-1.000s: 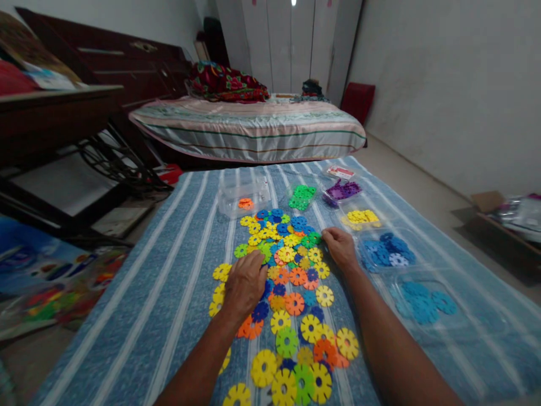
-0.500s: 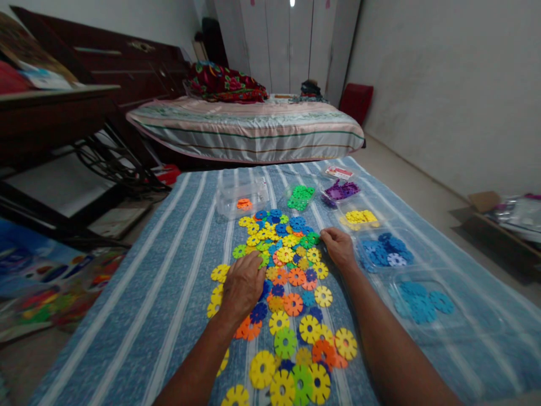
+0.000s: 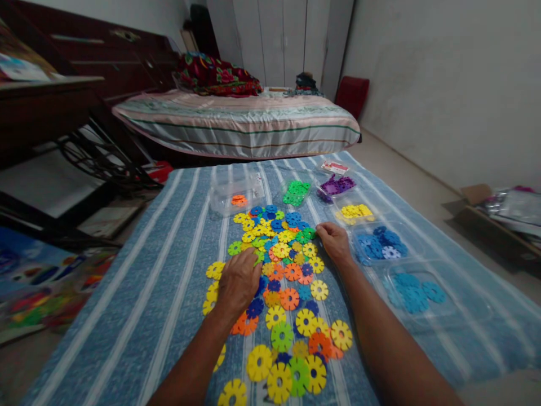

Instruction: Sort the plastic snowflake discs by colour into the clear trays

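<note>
Flower-shaped notched plastic discs in yellow, orange, blue and green lie spread in a long loose pile; one yellow disc (image 3: 260,363) is near the front. My left hand (image 3: 240,277) rests on the pile's left side, its fingers curled and closed at a lime-green disc (image 3: 258,257). Part of that disc is hidden by the fingers. At the pile's right edge, my right hand (image 3: 335,241) pinches the rim of a green disc (image 3: 310,233) between thumb and forefinger.
Clear plastic boxes hold sorted discs: orange (image 3: 239,201), green (image 3: 296,193), purple (image 3: 337,185), yellow (image 3: 355,212), dark blue (image 3: 380,243) and light blue (image 3: 412,292). They stand on a striped blue cloth (image 3: 169,248). A bed (image 3: 245,127) is beyond.
The whole view has shifted slightly, so everything sits a little further left and higher. Both hands stay at nearly the same places on the pile.
</note>
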Available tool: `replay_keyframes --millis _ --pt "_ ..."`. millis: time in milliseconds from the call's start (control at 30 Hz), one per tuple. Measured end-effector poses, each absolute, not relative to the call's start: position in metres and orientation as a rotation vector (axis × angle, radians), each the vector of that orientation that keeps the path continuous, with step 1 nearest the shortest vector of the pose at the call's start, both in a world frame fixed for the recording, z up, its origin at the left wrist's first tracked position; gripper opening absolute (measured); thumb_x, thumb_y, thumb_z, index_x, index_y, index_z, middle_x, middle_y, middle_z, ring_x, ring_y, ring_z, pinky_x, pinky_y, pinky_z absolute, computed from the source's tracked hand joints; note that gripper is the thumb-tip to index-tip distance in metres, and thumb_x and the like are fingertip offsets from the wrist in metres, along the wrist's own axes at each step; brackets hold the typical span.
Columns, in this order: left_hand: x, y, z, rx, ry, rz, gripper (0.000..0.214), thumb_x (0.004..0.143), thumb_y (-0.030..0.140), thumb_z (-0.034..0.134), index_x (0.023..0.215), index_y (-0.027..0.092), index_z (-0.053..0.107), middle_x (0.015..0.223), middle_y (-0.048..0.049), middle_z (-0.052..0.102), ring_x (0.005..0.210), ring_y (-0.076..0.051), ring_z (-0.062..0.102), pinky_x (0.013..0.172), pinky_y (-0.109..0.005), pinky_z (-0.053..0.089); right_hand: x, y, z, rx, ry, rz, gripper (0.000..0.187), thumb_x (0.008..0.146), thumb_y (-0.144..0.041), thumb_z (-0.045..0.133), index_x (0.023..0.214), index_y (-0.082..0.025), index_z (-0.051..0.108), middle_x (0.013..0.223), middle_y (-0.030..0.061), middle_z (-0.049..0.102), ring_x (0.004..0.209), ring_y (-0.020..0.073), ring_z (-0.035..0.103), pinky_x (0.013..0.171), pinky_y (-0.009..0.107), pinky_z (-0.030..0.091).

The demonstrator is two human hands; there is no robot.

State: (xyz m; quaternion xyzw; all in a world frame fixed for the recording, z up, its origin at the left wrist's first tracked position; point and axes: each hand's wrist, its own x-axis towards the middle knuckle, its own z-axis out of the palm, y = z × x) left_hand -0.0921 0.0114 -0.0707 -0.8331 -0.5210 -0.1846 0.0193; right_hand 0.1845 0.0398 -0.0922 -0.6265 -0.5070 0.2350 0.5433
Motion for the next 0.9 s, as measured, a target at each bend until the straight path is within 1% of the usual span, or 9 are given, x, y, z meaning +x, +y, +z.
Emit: replay_keyframes --millis 300,600,900 --pt "-0.0909 0.0127 -0.0702 -2.577 -1.612 -0.568 0.022 0.093 0.028 0.046 0.097 0.017 0.064 0.120 -0.0158 0.068 0.108 -0.030 0.065 0.095 -0.045 0.051 0.1858 0.0407 -0.0917 -1.479 -1.209 0.553 0.032 0.079 -0.046 0.053 0.068 -0.019 0.068 0.061 0.0001 0.061 0.062 0.0156 0.052 0.060 0.027 0.038" --pt "-0.0936 0.0121 -0.0661 -2.642 -1.597 -0.583 0.023 0.093 0.037 0.049 0.091 0.017 0.062 0.121 -0.0165 0.067 0.109 -0.031 0.064 0.094 -0.045 0.051 0.1872 0.0420 -0.0938 -1.480 -1.211 0.567 0.032 0.079 -0.046 0.053 0.069 -0.019 0.067 0.060 -0.0003 0.059 0.062 0.0158 0.052 0.060 0.028 0.038" --pt "-0.0919 0.0116 -0.0643 -2.638 -1.628 -0.557 0.020 0.092 0.031 0.048 0.093 0.018 0.062 0.120 -0.0159 0.068 0.108 -0.031 0.064 0.093 -0.045 0.051 0.1864 0.0412 -0.0920 -1.484 -1.209 0.559 0.031 0.079 -0.045 0.054 0.068 -0.020 0.067 0.059 -0.0013 0.059 0.061 0.0153 0.052 0.059 0.027 0.038"
